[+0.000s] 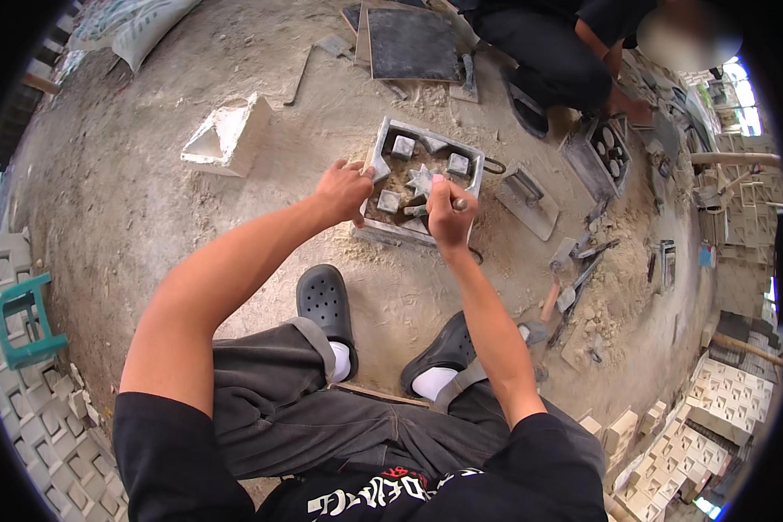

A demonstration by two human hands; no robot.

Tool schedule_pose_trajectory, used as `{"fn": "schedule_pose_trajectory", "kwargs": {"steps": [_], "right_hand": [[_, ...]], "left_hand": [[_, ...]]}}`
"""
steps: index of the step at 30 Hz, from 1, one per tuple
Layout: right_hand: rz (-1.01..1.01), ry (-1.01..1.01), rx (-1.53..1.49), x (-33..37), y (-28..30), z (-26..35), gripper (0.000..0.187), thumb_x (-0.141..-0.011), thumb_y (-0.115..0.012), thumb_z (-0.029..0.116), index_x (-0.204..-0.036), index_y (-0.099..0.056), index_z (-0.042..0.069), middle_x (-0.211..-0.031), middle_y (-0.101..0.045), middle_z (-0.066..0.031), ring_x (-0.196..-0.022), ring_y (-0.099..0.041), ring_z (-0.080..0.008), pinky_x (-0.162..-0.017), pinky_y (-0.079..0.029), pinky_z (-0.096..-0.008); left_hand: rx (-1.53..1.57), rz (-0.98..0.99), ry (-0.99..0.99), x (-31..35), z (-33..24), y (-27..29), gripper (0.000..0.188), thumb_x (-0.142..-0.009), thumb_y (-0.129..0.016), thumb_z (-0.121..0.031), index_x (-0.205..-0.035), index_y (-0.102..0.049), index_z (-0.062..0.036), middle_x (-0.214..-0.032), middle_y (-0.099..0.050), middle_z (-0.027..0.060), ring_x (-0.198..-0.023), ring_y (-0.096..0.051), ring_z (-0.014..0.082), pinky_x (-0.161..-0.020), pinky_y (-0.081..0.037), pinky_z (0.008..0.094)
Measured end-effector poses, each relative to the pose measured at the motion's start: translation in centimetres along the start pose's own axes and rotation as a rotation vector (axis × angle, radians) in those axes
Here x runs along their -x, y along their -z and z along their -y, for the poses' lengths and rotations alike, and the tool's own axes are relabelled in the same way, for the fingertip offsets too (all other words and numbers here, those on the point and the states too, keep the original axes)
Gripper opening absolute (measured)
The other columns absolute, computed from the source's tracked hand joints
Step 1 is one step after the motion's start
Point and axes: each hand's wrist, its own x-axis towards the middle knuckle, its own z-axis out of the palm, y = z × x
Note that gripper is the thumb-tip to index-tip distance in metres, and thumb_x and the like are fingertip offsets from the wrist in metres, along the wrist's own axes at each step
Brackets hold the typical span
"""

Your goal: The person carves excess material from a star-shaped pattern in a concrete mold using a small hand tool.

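Note:
A square grey metal mould [394,233] lies on the ground before me. Inside are a star-shaped core [419,179] and several small square blocks, one of them [403,146] near the far left corner, with sandy mix around them. My left hand [344,188] grips the mould's left wall, its fingers over the rim. Above the near right part of the mould, my right hand [451,214] is closed round a short rod-like tool [460,206]. One end of it pokes out beside the thumb; the fist hides most of the rest.
A whitish hollow block [228,137] stands to the left. On the right lie a plastering float [528,202], a hammer [558,277] and a heap of sandy mix [613,304]. A co-worker [565,65] crouches at the far right by another mould [596,161]. A green stool [28,320] stands far left.

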Motion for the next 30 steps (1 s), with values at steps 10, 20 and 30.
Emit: {"fn": "schedule_pose_trajectory", "kwargs": {"steps": [10,20,30], "right_hand": [[0.134,0.022,-0.211,-1.5,-0.4,6.6,0.043,-0.092,-0.053,0.013,-0.052,-0.043,0.004,-0.049,-0.042,0.0053,-0.044,-0.034,-0.0033,-0.041,-0.024,-0.0246],[0.171,-0.046,-0.379,-1.9,-0.2,5.6,0.046,-0.093,-0.052,0.011,-0.049,-0.039,0.005,-0.046,-0.038,0.0043,-0.041,-0.031,-0.0046,-0.039,-0.021,-0.0254],[0.196,-0.073,-0.148,-0.6,-1.8,2.0,0.044,-0.092,-0.053,0.015,-0.051,-0.044,0.002,-0.049,-0.039,0.0058,-0.046,-0.033,-0.0043,-0.042,-0.024,-0.0261]], "left_hand": [[-0.021,-0.019,0.026,0.3,0.5,-0.2,0.068,-0.056,-0.081,-0.045,-0.111,-0.064,-0.0099,-0.142,-0.043,0.0068,-0.132,-0.038,0.0248,-0.106,-0.032,0.0416],[0.031,-0.01,0.039,0.1,0.5,-0.5,0.07,-0.055,-0.082,-0.045,-0.112,-0.063,-0.0099,-0.142,-0.043,0.0068,-0.131,-0.039,0.0262,-0.106,-0.033,0.042],[-0.008,0.014,-0.004,0.7,-0.4,0.0,0.068,-0.055,-0.082,-0.044,-0.11,-0.064,-0.009,-0.139,-0.046,0.0075,-0.13,-0.041,0.0264,-0.105,-0.033,0.0423]]}}
